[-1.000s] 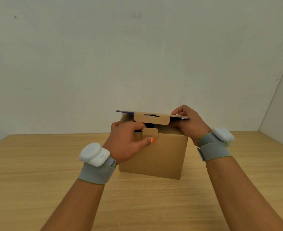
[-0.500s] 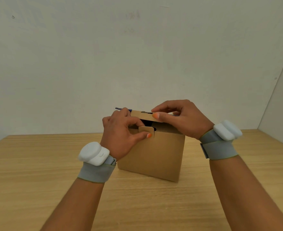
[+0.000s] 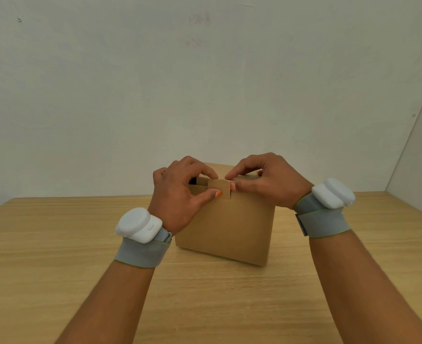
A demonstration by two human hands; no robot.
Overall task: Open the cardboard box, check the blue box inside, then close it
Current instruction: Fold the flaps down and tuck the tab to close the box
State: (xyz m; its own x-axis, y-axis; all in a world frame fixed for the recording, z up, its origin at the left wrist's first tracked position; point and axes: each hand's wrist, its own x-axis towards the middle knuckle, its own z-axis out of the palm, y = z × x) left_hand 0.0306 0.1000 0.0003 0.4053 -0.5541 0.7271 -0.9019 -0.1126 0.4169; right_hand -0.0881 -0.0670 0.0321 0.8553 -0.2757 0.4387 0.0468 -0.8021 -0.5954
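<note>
The lid is down now on the cardboard box [image 3: 226, 227], where a second ago it stood propped open with a blue edge peeking out, and both hands have closed in on the little locking tab [image 3: 219, 186] at the front rim. The left hand [image 3: 180, 194] pinches the tab from its side, thumb pressed on the front face, while the right hand [image 3: 267, 182] pinches it from the other, fingertips together on the cardboard. With the blue box hidden inside, this looks like the closing step, tab not yet tucked.
</note>
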